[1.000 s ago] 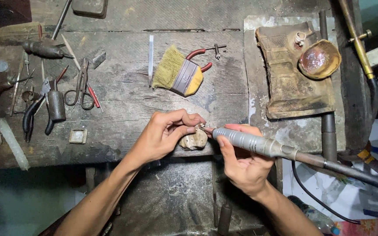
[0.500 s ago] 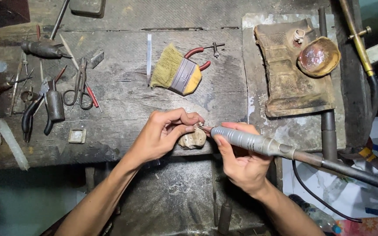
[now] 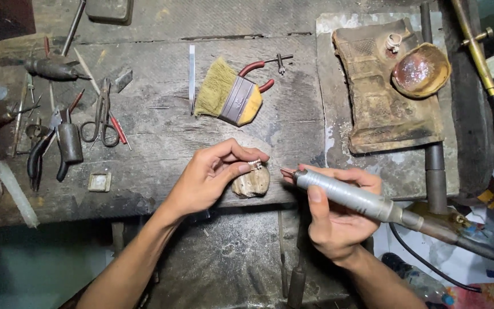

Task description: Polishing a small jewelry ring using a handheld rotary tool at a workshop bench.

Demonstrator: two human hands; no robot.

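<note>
Both arms are bare up to the frame edge, no sleeves, gloves or watch; left hand (image 3: 210,177) and right hand (image 3: 335,220) look ringless, I think.

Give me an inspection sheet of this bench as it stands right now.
Surface: dark, scarred wooden bench, stained and dusty.
Job's things: small silver ring pinched on a rounded wooden peg; rotary handpiece with its fine bit pointing at the ring, a small gap between.
Clutter: flat paintbrush, scissors, pliers, small square tin, charred soldering pad with a shallow dish.
Hands: left hand fingers hold the ring; right hand grips the handpiece.
Cables: flexible shaft and a black cord run off right.
Surroundings: brass torch pipe at the right edge; below the bench too dim to tell.
</note>
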